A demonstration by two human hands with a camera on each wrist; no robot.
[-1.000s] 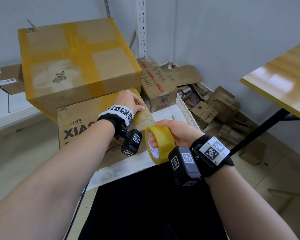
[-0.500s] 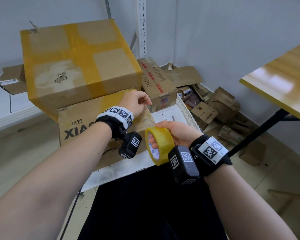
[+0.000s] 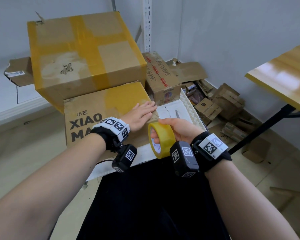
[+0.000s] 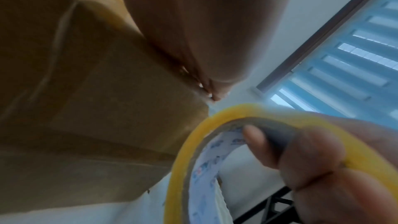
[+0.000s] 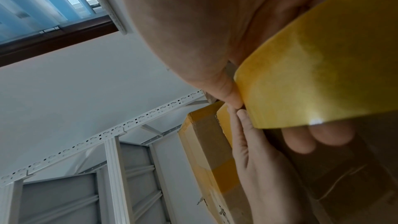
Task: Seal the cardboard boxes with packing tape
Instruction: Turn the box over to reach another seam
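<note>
Yellow tape roll (image 3: 161,142) in right hand (image 3: 179,128), left hand (image 3: 141,114) flat on box (image 3: 97,108)

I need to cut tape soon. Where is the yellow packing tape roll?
In the head view, the yellow packing tape roll is centre frame, gripped by the right hand, just right of the printed cardboard box.

Walls: plain white (image 3: 232,32), meeting in a corner behind a white slotted metal upright (image 3: 148,23).
Floor: pale beige tiles (image 3: 24,144), white skirting (image 3: 16,110) along the left wall.
Furniture: yellow-topped table (image 3: 284,70) on black legs at right; grey-white metal shelving frame (image 5: 112,159) against the wall.
Window: dark brown frame (image 5: 53,40), pale blue vertical blinds (image 4: 355,57).
Light: soft daylight, glare on the tabletop.
</note>
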